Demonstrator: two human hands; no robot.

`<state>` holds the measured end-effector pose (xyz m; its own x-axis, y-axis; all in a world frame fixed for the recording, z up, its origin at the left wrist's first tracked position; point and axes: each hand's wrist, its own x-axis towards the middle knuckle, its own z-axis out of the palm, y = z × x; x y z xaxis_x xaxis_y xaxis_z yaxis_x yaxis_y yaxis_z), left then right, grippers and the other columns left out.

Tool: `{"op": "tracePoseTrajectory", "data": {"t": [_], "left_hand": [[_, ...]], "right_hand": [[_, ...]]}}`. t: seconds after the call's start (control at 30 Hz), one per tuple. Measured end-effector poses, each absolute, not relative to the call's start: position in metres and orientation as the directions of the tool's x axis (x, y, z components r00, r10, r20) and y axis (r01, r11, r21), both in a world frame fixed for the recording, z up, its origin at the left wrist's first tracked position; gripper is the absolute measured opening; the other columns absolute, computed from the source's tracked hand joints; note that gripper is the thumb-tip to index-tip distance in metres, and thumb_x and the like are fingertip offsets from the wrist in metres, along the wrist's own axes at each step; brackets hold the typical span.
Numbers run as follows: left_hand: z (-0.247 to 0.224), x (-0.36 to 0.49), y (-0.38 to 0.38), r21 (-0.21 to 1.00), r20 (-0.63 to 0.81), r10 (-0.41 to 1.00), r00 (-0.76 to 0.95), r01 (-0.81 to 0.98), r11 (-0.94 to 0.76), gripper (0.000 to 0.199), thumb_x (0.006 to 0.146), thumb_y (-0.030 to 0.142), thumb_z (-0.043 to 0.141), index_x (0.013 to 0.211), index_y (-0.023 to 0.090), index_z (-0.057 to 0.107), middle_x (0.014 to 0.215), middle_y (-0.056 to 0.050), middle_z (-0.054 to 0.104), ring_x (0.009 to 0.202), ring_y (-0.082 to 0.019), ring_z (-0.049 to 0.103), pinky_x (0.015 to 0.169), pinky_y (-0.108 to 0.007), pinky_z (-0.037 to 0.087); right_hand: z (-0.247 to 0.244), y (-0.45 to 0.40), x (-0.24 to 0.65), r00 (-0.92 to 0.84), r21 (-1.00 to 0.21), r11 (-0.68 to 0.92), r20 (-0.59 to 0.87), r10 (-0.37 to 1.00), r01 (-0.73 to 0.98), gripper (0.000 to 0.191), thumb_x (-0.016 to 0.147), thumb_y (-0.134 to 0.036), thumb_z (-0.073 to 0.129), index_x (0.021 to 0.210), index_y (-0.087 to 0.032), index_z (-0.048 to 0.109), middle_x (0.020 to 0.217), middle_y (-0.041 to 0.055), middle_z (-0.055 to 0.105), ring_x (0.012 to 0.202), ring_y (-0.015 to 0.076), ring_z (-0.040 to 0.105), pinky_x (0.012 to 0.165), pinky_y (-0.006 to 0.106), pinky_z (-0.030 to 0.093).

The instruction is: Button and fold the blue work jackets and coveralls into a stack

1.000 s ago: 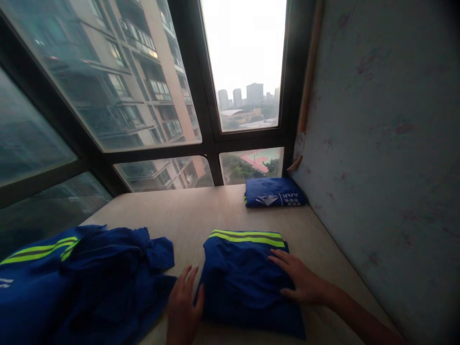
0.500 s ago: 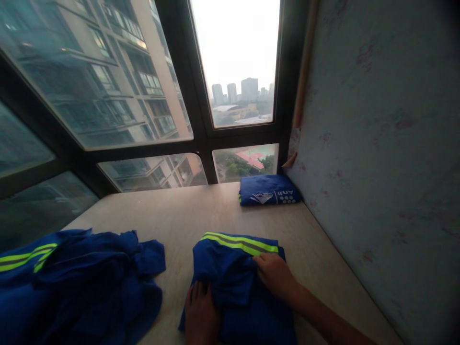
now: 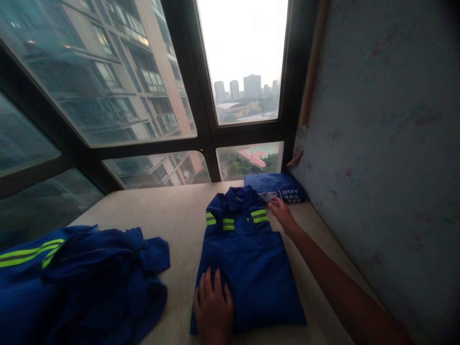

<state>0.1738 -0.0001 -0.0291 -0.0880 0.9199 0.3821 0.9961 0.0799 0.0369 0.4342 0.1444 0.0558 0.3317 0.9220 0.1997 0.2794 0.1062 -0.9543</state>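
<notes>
A blue garment (image 3: 251,273) with yellow-green reflective stripes lies folded into a long panel, its collar toward the window. My left hand (image 3: 214,304) rests flat on its lower left part, fingers spread. Beside the garment's upper right edge is my right hand (image 3: 282,213), its fingers bent near the shoulder stripe; whether they pinch any cloth is too small to tell. Behind the collar, against the wall, sits a folded blue bundle (image 3: 276,184) with white printing.
A rumpled blue garment (image 3: 108,282) with similar stripes covers the left side of the pale surface (image 3: 154,203). Dark-framed windows (image 3: 204,139) stand behind, and a patterned wall (image 3: 377,143) rises at the right.
The garment's upper part has unfolded toward the window, showing the collar and chest stripes. My right hand has moved forward; my left hand has shifted slightly right and its fingers are spread.
</notes>
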Motion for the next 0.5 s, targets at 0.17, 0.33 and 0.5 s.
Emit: {"op": "tracePoseTrajectory", "data": {"t": [0.17, 0.33, 0.5], "left_hand": [[-0.025, 0.180, 0.003, 0.068, 0.370, 0.922, -0.114, 0.993, 0.095, 0.043, 0.094, 0.023, 0.041, 0.130, 0.017, 0.063, 0.140, -0.015, 0.056, 0.130, -0.031, 0.049, 0.105, -0.050, 0.040], [-0.026, 0.179, 0.003, 0.120, 0.394, 0.907, -0.149, 0.987, 0.109, 0.043, 0.093, 0.025, 0.044, 0.130, 0.014, 0.062, 0.143, -0.018, 0.051, 0.132, -0.034, 0.046, 0.105, -0.050, 0.042], [-0.035, 0.165, 0.011, 0.219, 0.427, 0.889, -0.164, 0.973, 0.075, 0.050, 0.093, 0.031, 0.047, 0.137, 0.009, 0.052, 0.145, -0.022, 0.045, 0.128, -0.035, 0.050, 0.100, -0.048, 0.048]], "right_hand": [[0.002, 0.120, 0.435, 0.339, -0.924, -0.058, 0.080, 0.937, 0.378, 0.045, 0.087, -0.040, 0.064, 0.126, -0.018, 0.059, 0.127, 0.0135, 0.060, 0.114, 0.0278, 0.060, 0.099, 0.047, 0.048], [-0.029, 0.103, 0.442, 0.366, -0.854, -0.231, -0.051, 0.929, 0.467, 0.062, 0.078, -0.040, 0.061, 0.133, -0.012, 0.053, 0.127, 0.0176, 0.063, 0.116, 0.0299, 0.061, 0.102, 0.044, 0.046], [0.002, 0.092, 0.434, 0.269, -0.960, -0.184, -0.124, 0.955, 0.211, 0.059, 0.069, -0.040, 0.069, 0.124, -0.018, 0.059, 0.126, 0.0139, 0.065, 0.118, 0.0304, 0.061, 0.105, 0.046, 0.044]]}}
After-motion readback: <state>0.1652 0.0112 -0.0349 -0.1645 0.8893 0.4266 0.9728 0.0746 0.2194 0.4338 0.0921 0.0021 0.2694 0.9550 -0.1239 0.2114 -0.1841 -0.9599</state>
